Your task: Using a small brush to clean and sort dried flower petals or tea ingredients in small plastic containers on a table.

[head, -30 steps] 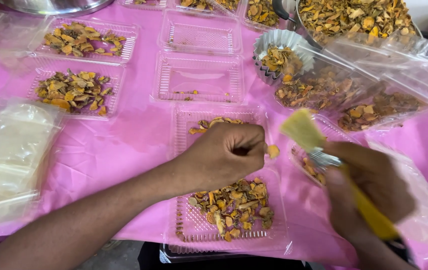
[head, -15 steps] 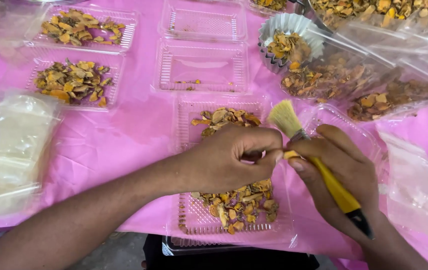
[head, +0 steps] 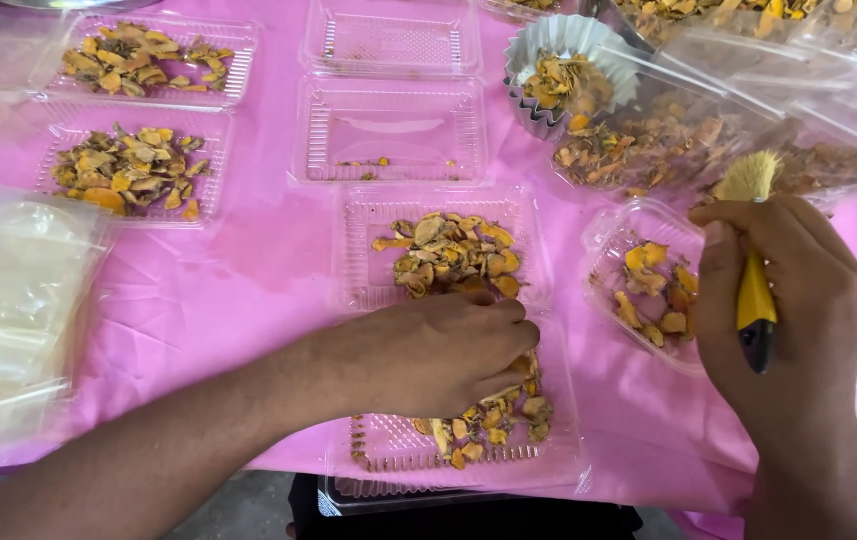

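The two hands have drawn apart. Half a second ago they met over the middle of the frame, the brush bristles close to the left fingers; now the left hand [head: 429, 355] lies low in the centre, fingers curled down into the dried orange-yellow slices [head: 454, 255] in the clear plastic tray [head: 364, 250] nearest the person. Whether they pinch a slice cannot be told, as the fingertips are hidden among the pieces. The right hand [head: 784, 300] has moved out to the right side of the frame, fingers wrapped closed around the yellow-handled brush [head: 754, 290], bristles pointing up and away from the tray. So the brushing has paused, and the left hand appears to be picking among the slices.

The tabletop is covered with a pink cloth [head: 239, 290]. In the upper left sit two filled trays [head: 134, 170], in the upper centre two nearly empty trays [head: 394, 125], and at the left edge a stack of clear bags [head: 9, 310]. A small clear tub [head: 609, 235] with a few slices lies just left of the right hand, a fluted foil cup [head: 549, 40] sits in the upper right, and bagged slices [head: 649, 150] lie beyond it. Nothing of the room shows beyond the cloth.
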